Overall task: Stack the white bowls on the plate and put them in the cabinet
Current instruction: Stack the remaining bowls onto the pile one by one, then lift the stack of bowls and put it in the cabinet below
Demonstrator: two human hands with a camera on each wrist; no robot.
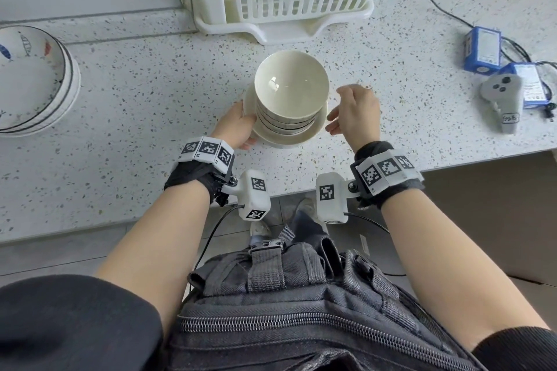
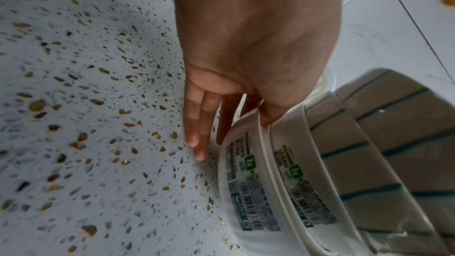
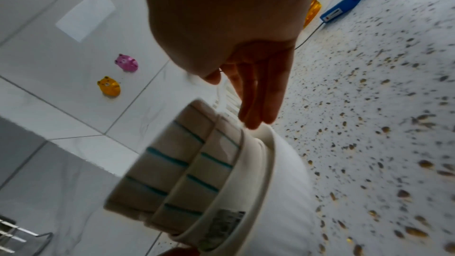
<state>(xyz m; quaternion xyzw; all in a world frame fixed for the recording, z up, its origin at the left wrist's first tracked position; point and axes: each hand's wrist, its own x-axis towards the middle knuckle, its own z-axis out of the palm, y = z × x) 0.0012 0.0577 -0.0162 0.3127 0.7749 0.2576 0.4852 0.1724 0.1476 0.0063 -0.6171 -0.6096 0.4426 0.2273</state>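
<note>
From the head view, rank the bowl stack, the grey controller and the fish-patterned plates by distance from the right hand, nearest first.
1. bowl stack: just to the left of the right hand, almost touching.
2. grey controller: farther along the counter on the right.
3. fish-patterned plates: far left edge of the counter, beyond the left hand.

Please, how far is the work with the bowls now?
Done: the white bowls sit stacked on the plate. In hand: the left hand holds the plate's edge; the right hand is open beside it. Left: lifting the stack off the counter into the cabinet, not in view.
</note>
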